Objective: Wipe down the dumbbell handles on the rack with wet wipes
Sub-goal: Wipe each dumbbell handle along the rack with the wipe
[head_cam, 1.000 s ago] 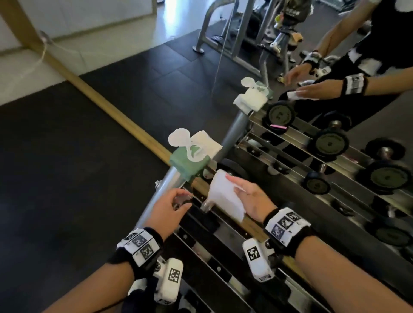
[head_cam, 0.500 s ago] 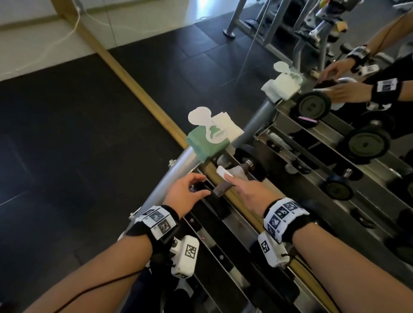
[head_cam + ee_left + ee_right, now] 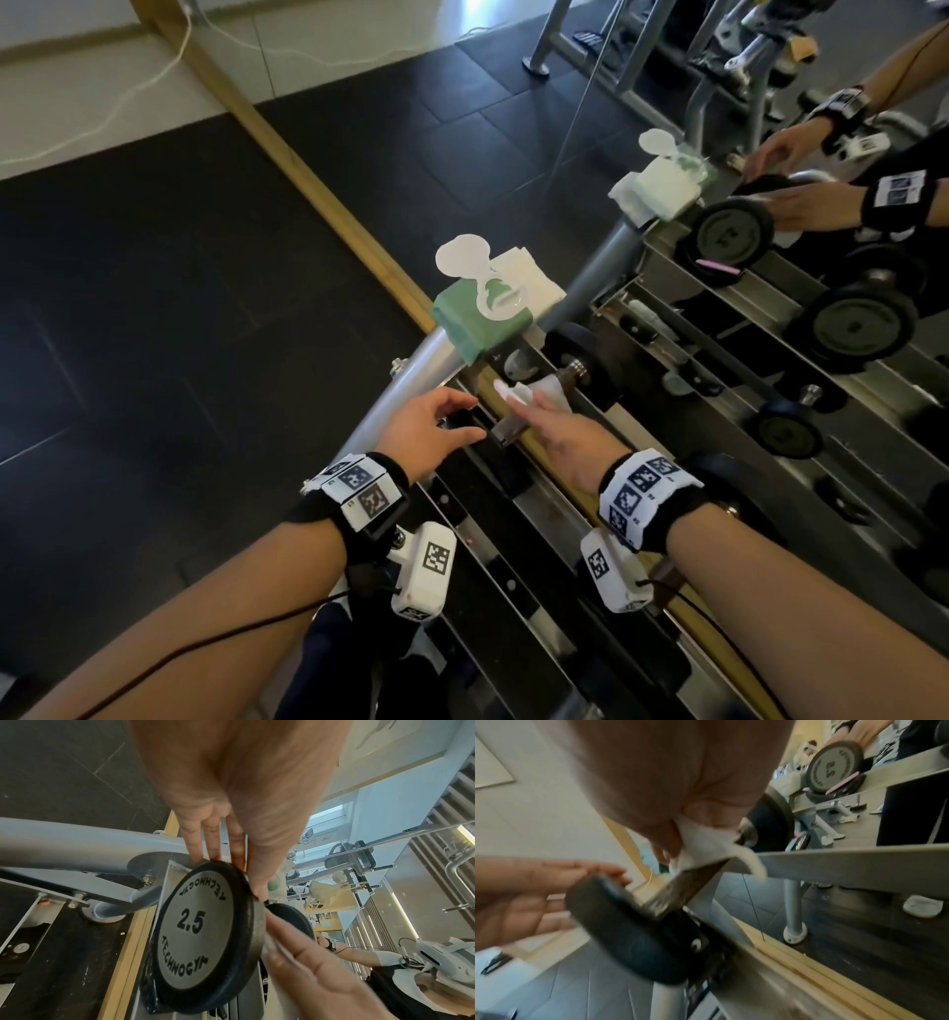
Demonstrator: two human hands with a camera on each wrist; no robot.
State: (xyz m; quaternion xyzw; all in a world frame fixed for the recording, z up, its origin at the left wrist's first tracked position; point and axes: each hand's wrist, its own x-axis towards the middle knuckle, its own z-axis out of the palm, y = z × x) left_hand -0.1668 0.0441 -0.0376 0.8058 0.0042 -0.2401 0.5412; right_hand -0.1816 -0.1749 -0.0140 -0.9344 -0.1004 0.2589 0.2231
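While the left hand point(image 3: 429, 429) is steadying the dumbbell point(image 3: 205, 939) plate with straight fingers, the right hand point(image 3: 565, 437) is pinching the wet wipe point(image 3: 706, 845) round its handle point(image 3: 682, 892) on the rack point(image 3: 513, 493); other dumbbells probably remain unwiped

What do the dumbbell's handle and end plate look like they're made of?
Dumbbell handle: looks like bare metal, dull brown-grey with a rough, knurled-looking surface, though motion blur leaves that open. End plate: matte black rim, probably rubber or coated metal, around a flat grey face printed "2.5".

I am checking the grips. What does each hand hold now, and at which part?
Right hand wraps the wet wipe around the dumbbell handle; left hand touches the end plate at its rim.
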